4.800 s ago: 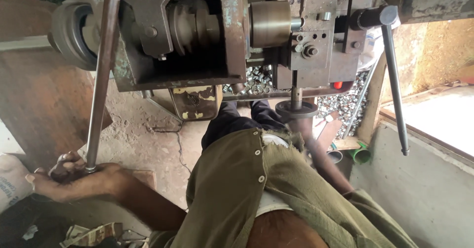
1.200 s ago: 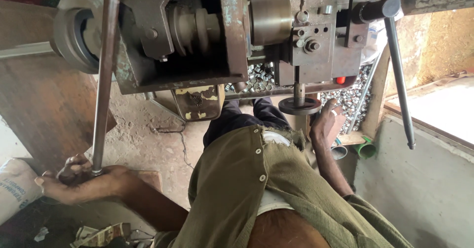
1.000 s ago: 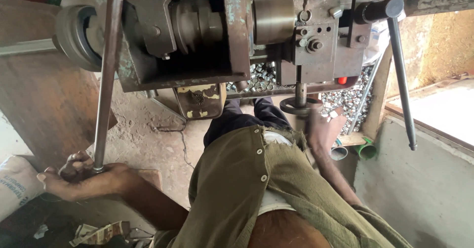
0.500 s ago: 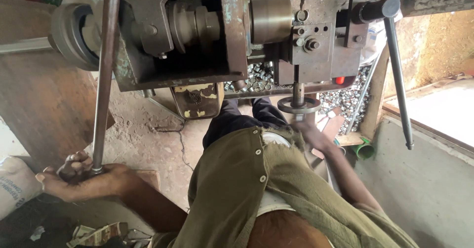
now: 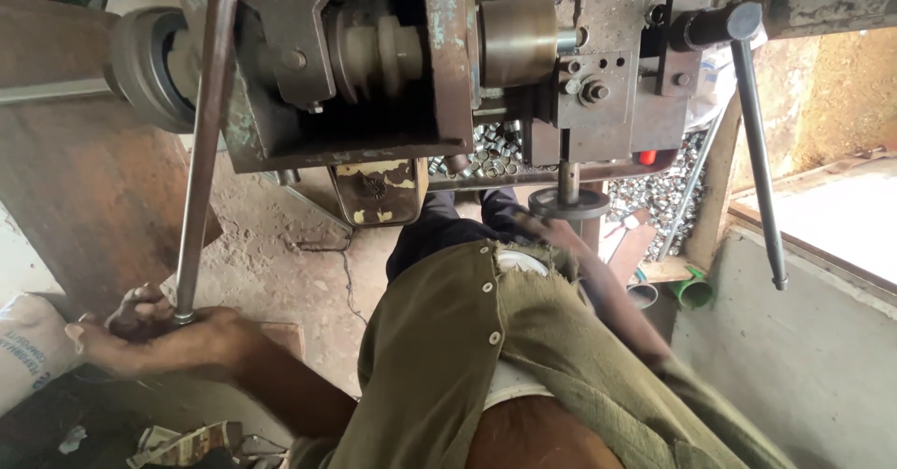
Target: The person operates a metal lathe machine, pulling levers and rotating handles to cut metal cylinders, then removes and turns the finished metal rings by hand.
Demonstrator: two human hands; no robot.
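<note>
My left hand (image 5: 159,338) is low at the left, palm up, its fingers curled around the bottom end of a long steel rod (image 5: 201,151). The rod runs up into a rusty metalworking machine (image 5: 374,58) across the top of the view. My right hand (image 5: 551,235) reaches forward past my olive shirt and is blurred. It sits at the left underside of a small round handwheel (image 5: 570,203) on a vertical spindle below the machine. Whether its fingers grip the wheel is unclear.
A long lever (image 5: 757,151) hangs down from the machine at the right. Several small shiny metal pieces (image 5: 654,193) are heaped behind the spindle. A green pipe end (image 5: 693,291) and a concrete wall (image 5: 794,357) are at the right, a white sack (image 5: 28,348) at the left.
My right hand has moved up and left from below the handwheel to its underside. My left hand keeps its hold on the rod's end.
</note>
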